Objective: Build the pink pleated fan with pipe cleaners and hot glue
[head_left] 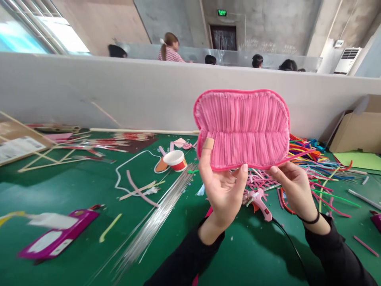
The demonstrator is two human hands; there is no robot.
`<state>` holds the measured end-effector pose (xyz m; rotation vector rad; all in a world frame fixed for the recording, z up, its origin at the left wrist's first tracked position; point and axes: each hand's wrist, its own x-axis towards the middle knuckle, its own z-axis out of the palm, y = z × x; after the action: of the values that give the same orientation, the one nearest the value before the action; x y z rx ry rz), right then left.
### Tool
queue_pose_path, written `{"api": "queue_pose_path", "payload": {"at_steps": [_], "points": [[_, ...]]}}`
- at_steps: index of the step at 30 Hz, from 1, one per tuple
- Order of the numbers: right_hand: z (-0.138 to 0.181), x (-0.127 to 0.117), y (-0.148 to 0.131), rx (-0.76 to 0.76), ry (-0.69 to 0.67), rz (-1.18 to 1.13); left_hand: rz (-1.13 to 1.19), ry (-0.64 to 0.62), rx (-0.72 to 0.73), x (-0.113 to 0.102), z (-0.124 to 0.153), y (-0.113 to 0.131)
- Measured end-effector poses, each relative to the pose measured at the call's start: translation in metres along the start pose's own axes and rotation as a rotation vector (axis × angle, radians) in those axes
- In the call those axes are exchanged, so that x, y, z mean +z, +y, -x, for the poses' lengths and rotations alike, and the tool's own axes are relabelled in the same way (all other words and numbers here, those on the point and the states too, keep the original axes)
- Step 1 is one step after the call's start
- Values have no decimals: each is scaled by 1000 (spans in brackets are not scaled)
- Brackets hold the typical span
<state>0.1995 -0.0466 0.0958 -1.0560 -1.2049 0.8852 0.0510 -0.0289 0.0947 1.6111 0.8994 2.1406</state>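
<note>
A pink panel of side-by-side pipe cleaners (242,119), with a darker pink rim, is held up above the table. My left hand (222,184) grips its lower left edge, thumb at the bottom rim and a finger wearing a beige bandage over the front. At the lower right rim, my right hand (293,188) pinches the edge, where a loose pink strand sticks out to the right. Beneath the hands lies a pink glue gun (262,204) with a black cord. Cut pink pipe-cleaner pieces (257,180) are heaped behind it, partly hidden.
A bundle of metal wires (162,214) crosses the green table (125,222). Left are a purple tool (59,234) and a stick frame (56,157); a paper cup (175,160) stands centrally. Colourful pipe cleaners (315,159) lie right. Beyond the white partition (119,91) are several people.
</note>
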Motion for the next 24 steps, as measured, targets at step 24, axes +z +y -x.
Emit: {"api": "queue_pose_path", "payload": {"at_steps": [24], "points": [[0, -6, -8, 20, 12, 132, 53, -129, -175, 0, -4, 2]]}}
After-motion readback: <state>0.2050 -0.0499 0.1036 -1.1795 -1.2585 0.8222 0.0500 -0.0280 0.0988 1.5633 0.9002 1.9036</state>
